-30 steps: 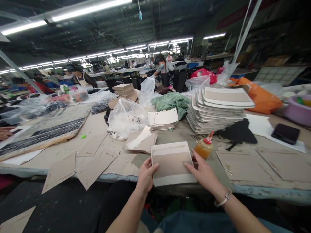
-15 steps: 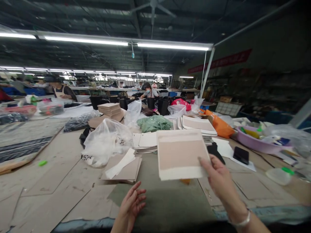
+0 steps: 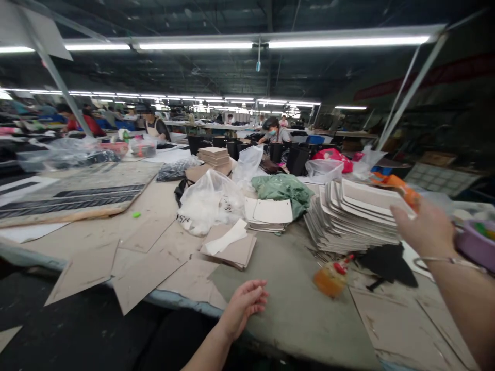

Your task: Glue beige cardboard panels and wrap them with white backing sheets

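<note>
My right hand is at the right edge of a tall, leaning stack of pale boards, thumb and fingers apart. Its thumb tip is close to the top board; whether they touch cannot be told, as the hand is a little blurred. Low over the table's front part, my left hand is empty, its fingers loosely bent and apart. In front of the stack stands a small bottle of amber liquid with a red top. A shorter pile of beige boards carries white strips.
Behind the piles lie a clear plastic bag and a green bag. A black flat piece lies beside the stack. A purple basin stands at the right edge. Loose boards overhang the table's front edge. Co-workers sit farther back.
The board that my right hand held up is out of it, and the hand has moved right to the stack. The view has swung, uncovering the stack and bottle. My left hand stays empty.
</note>
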A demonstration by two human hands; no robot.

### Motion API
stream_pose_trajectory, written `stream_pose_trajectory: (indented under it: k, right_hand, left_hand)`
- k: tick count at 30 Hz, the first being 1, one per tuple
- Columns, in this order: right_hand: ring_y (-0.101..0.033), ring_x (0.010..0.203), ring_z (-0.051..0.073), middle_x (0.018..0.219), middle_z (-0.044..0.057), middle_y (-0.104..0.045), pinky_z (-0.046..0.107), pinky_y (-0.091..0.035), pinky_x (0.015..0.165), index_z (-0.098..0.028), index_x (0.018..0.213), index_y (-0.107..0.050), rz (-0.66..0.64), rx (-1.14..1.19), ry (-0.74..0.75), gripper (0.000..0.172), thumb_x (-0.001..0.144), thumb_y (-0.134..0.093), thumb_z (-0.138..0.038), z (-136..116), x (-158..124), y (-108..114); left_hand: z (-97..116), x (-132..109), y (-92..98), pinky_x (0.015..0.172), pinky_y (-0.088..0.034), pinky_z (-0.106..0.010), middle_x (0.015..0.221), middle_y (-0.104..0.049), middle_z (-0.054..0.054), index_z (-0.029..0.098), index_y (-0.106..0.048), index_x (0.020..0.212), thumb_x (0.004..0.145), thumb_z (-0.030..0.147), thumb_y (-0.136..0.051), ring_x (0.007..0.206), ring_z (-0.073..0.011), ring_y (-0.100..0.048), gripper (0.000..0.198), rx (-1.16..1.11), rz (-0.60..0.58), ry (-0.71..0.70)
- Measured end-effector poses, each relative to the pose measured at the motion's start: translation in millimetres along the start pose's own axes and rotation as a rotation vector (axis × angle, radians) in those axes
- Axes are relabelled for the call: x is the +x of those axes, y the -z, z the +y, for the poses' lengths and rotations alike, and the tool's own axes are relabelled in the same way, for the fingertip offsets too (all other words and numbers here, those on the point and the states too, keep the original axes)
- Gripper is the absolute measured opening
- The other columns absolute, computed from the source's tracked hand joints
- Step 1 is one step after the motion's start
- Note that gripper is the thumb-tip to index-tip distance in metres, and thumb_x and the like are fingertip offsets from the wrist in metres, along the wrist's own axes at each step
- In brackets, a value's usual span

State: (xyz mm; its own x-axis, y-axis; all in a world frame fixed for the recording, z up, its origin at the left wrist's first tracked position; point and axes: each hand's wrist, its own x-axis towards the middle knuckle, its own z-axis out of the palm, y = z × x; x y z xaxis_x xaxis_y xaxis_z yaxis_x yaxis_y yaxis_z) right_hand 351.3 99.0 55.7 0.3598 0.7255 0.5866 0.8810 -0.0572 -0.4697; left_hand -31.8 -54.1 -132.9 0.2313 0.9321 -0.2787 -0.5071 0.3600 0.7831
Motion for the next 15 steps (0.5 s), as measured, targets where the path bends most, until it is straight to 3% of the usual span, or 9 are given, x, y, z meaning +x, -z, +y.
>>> stream_pose_trajectory:
  k: [2, 5, 8, 11, 15]
  right_hand:
    - [-0.056, 0.1, 0.032, 0.11, 0.016, -0.058, 0.051, -0.045, 0.085, -0.022, 0.129, -0.047, -0.051, 0.091, 0.207, 0.054, 0.086, -0.045, -0.054, -14, -37, -15]
    - [-0.06, 0.081, 0.024, 0.107, 0.01, -0.058, 0.041, -0.051, 0.074, -0.024, 0.127, -0.048, -0.136, 0.167, 0.441, 0.047, 0.087, -0.047, -0.048, -50, -95, -42]
    - [-0.054, 0.1, 0.027, 0.115, 0.012, -0.055, 0.041, -0.047, 0.085, -0.019, 0.132, -0.043, -0.271, 0.07, 0.683, 0.049, 0.086, -0.048, -0.038, -87, -131, -77]
    - [-0.049, 0.105, 0.028, 0.116, 0.014, -0.054, 0.04, -0.043, 0.089, -0.016, 0.132, -0.042, -0.365, -0.055, 0.758, 0.05, 0.085, -0.048, -0.032, -110, -140, -119]
    - [-0.047, 0.102, 0.03, 0.113, 0.017, -0.053, 0.041, -0.042, 0.086, -0.012, 0.13, -0.045, -0.373, -0.184, 0.794, 0.053, 0.079, -0.053, -0.027, -114, -128, -175]
  left_hand:
    - [0, 0, -1.1, 0.067, -0.043, -0.023, 0.091, -0.063, -0.009, 0.013, -0.063, 0.103, 0.068, 0.043, -0.073, 0.074, -0.0121, -0.058, 0.048, 0.022, -0.003, 0.0]
    - [-1, -1, -3.7, 0.067, -0.042, -0.024, 0.091, -0.063, -0.009, 0.012, -0.063, 0.102, 0.066, 0.043, -0.074, 0.073, -0.0119, -0.057, 0.049, 0.044, -0.005, 0.001]
    - [-1, -2, -6.3, 0.067, -0.041, -0.024, 0.089, -0.063, -0.008, 0.012, -0.063, 0.101, 0.065, 0.045, -0.074, 0.072, -0.0119, -0.057, 0.05, 0.042, 0.011, 0.019]
    - [1, -2, -8.4, 0.065, -0.04, -0.023, 0.086, -0.063, -0.007, 0.011, -0.063, 0.098, 0.063, 0.044, -0.074, 0.071, -0.0114, -0.056, 0.049, 0.033, 0.039, 0.028]
    - [4, -1, -10.5, 0.063, -0.04, -0.022, 0.081, -0.063, -0.006, 0.012, -0.064, 0.094, 0.06, 0.045, -0.075, 0.067, -0.0101, -0.055, 0.049, 0.024, 0.078, 0.03]
